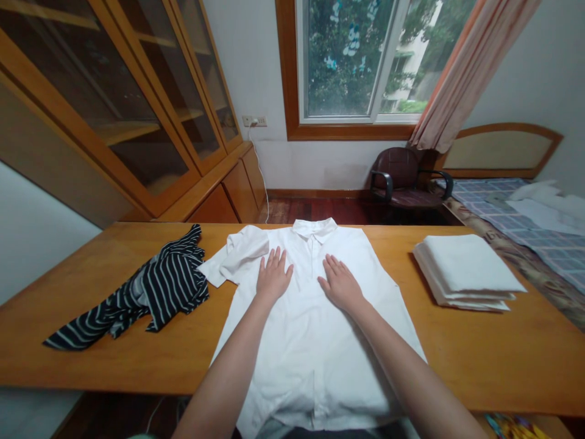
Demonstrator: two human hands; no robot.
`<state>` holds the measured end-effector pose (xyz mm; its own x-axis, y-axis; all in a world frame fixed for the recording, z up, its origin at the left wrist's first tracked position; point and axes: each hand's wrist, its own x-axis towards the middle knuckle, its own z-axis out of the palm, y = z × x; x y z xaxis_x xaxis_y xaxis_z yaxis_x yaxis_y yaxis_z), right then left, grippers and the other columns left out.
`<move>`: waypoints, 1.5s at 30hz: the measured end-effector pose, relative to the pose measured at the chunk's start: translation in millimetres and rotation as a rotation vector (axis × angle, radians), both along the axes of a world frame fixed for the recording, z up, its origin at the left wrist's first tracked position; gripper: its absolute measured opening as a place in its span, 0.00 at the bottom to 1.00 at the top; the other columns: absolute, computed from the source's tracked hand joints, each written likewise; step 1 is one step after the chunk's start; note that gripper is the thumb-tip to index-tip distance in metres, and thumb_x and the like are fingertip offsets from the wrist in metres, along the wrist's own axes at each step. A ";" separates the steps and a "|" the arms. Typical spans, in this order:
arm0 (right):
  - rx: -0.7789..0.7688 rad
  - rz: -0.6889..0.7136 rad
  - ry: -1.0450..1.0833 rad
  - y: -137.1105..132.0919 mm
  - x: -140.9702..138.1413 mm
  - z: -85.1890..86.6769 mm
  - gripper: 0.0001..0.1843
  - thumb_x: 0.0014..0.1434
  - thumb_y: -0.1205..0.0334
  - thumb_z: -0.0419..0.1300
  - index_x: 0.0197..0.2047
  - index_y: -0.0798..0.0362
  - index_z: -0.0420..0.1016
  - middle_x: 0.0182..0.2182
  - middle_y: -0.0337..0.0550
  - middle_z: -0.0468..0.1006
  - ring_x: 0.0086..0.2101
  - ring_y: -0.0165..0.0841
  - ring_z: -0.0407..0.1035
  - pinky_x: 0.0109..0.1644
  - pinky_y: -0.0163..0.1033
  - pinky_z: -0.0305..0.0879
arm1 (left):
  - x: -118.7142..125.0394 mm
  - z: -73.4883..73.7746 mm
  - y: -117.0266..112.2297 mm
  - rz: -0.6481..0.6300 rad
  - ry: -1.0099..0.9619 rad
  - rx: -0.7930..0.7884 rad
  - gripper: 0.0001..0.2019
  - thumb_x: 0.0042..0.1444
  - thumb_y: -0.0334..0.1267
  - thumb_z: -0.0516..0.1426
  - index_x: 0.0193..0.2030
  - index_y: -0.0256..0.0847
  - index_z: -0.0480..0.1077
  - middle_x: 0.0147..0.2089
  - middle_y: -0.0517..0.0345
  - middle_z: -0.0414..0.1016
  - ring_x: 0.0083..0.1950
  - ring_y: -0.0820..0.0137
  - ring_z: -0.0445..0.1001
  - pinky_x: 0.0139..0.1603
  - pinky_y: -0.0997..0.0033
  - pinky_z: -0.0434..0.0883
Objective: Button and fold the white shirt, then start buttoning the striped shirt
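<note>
While a white short-sleeved cotton shirt [315,341] lies spread at the wooden table's [479,360] near edge, the left hand [273,275] and right hand [340,283] press flat, fingers slightly spread; it looks light, limp, best gripped at shoulders or hem.

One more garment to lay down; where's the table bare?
The table is bare between the white shirt and the folded stack, and along the near edge below the striped garment. Crowded middle: left hand and right hand flat on the shirt.
</note>
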<state>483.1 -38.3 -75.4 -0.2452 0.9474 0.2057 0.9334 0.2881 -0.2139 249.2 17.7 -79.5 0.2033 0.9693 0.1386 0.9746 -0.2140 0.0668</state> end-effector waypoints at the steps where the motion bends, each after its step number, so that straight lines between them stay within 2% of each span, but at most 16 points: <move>1: -0.009 -0.028 -0.016 1.7 15.1 -0.5 0.33 0.70 0.50 0.45 0.70 0.63 0.57 0.69 0.57 0.54 0.69 0.43 0.48 0.71 0.51 0.46 | 0.1 0.2 0.0 0.001 0.000 -0.001 0.31 0.68 0.51 0.40 0.73 0.39 0.52 0.76 0.51 0.45 0.76 0.60 0.44 0.73 0.47 0.46; 4: -0.024 -0.102 -0.065 5.5 64.8 -2.4 0.34 0.69 0.49 0.44 0.69 0.65 0.57 0.69 0.58 0.54 0.68 0.44 0.48 0.70 0.51 0.48 | 0.8 2.0 -0.4 0.004 0.000 0.005 0.30 0.68 0.50 0.41 0.73 0.38 0.52 0.76 0.50 0.46 0.76 0.59 0.44 0.73 0.46 0.47; 7: -0.009 -0.176 -0.096 6.5 108.3 -3.5 0.31 0.70 0.51 0.43 0.69 0.62 0.60 0.69 0.55 0.57 0.68 0.44 0.50 0.70 0.54 0.47 | 1.4 3.7 -0.6 -0.001 -0.004 0.005 0.30 0.68 0.50 0.41 0.73 0.39 0.53 0.75 0.49 0.47 0.76 0.59 0.45 0.73 0.46 0.47; 10: 0.005 -0.232 -0.117 4.6 128.3 -1.1 0.29 0.70 0.54 0.44 0.67 0.59 0.62 0.68 0.53 0.58 0.67 0.46 0.51 0.70 0.58 0.46 | 1.6 3.1 -0.4 -0.003 -0.009 0.005 0.30 0.68 0.49 0.42 0.73 0.39 0.53 0.76 0.49 0.46 0.76 0.58 0.45 0.73 0.46 0.47; 12: 0.029 -0.241 -0.110 0.6 123.7 1.8 0.29 0.69 0.55 0.44 0.67 0.60 0.62 0.69 0.55 0.56 0.68 0.48 0.50 0.70 0.59 0.45 | 1.7 1.8 0.0 0.000 -0.011 0.008 0.30 0.68 0.50 0.42 0.73 0.39 0.53 0.76 0.50 0.46 0.76 0.58 0.44 0.73 0.46 0.47; 14: 0.043 -0.206 -0.068 -6.4 106.3 4.3 0.29 0.70 0.54 0.44 0.68 0.61 0.60 0.69 0.56 0.54 0.68 0.48 0.48 0.70 0.59 0.45 | 1.4 0.8 1.0 0.003 -0.013 0.011 0.30 0.68 0.50 0.42 0.73 0.39 0.53 0.76 0.50 0.46 0.76 0.59 0.44 0.73 0.45 0.47; 17: -0.020 -0.030 0.012 -21.2 69.7 5.5 0.30 0.70 0.51 0.44 0.70 0.56 0.57 0.70 0.52 0.53 0.69 0.43 0.48 0.70 0.55 0.50 | -0.9 2.4 4.6 -0.002 -0.009 0.002 0.30 0.68 0.50 0.42 0.72 0.40 0.53 0.76 0.50 0.46 0.76 0.59 0.44 0.73 0.46 0.46; 19: -0.053 0.048 0.004 -30.5 49.2 5.1 0.30 0.70 0.48 0.44 0.70 0.54 0.58 0.70 0.50 0.54 0.69 0.43 0.48 0.70 0.55 0.48 | -3.3 5.7 7.4 -0.018 -0.011 -0.009 0.29 0.68 0.49 0.42 0.72 0.40 0.54 0.75 0.49 0.47 0.76 0.60 0.45 0.73 0.46 0.47; 23: -0.045 0.024 -0.033 -38.4 33.1 4.3 0.32 0.70 0.49 0.46 0.71 0.56 0.55 0.71 0.50 0.52 0.69 0.43 0.45 0.71 0.56 0.45 | -2.0 13.9 1.4 -0.065 -0.032 0.010 0.26 0.68 0.44 0.42 0.69 0.39 0.59 0.75 0.49 0.50 0.75 0.59 0.47 0.73 0.46 0.49; 25: -0.044 0.017 -0.045 -37.9 33.7 3.9 0.32 0.70 0.49 0.45 0.71 0.56 0.55 0.71 0.50 0.51 0.70 0.43 0.45 0.71 0.56 0.45 | 4.7 15.8 -11.7 -0.113 -0.049 0.037 0.25 0.69 0.43 0.43 0.68 0.39 0.61 0.74 0.49 0.51 0.76 0.59 0.47 0.73 0.47 0.50; 28: -0.042 0.026 -0.061 -35.8 36.8 3.3 0.32 0.70 0.49 0.45 0.72 0.55 0.54 0.71 0.49 0.50 0.70 0.42 0.44 0.71 0.55 0.44 | 18.2 14.4 -37.9 -0.182 -0.054 0.040 0.27 0.68 0.46 0.43 0.70 0.39 0.58 0.75 0.51 0.49 0.76 0.60 0.45 0.73 0.48 0.50; 32: -0.041 0.011 -0.070 -31.3 42.8 1.3 0.33 0.70 0.47 0.44 0.72 0.55 0.52 0.71 0.49 0.50 0.70 0.42 0.45 0.71 0.55 0.44 | 23.2 10.1 -60.3 -0.186 -0.017 0.015 0.30 0.68 0.50 0.43 0.72 0.38 0.54 0.75 0.50 0.48 0.76 0.60 0.44 0.74 0.48 0.48; 40: -0.027 -0.084 -0.072 -9.1 80.7 -7.2 0.34 0.70 0.47 0.45 0.71 0.57 0.54 0.70 0.54 0.52 0.69 0.43 0.46 0.70 0.56 0.45 | -14.1 4.3 -59.3 -0.116 0.016 0.024 0.29 0.68 0.51 0.43 0.73 0.44 0.52 0.76 0.54 0.46 0.76 0.62 0.43 0.74 0.49 0.47; 45: -0.020 -0.065 -0.053 -1.2 97.9 -7.0 0.32 0.70 0.48 0.45 0.69 0.59 0.58 0.69 0.53 0.56 0.68 0.44 0.49 0.70 0.53 0.49 | -35.8 1.7 -54.0 -0.036 -0.044 0.044 0.27 0.68 0.48 0.45 0.70 0.42 0.58 0.74 0.52 0.50 0.75 0.60 0.49 0.74 0.50 0.49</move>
<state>581.0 -39.5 -82.4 -0.1931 0.9655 0.1748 0.9602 0.2226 -0.1690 213.4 -36.4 -77.9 0.2306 0.9543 0.1901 0.9625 -0.2524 0.0994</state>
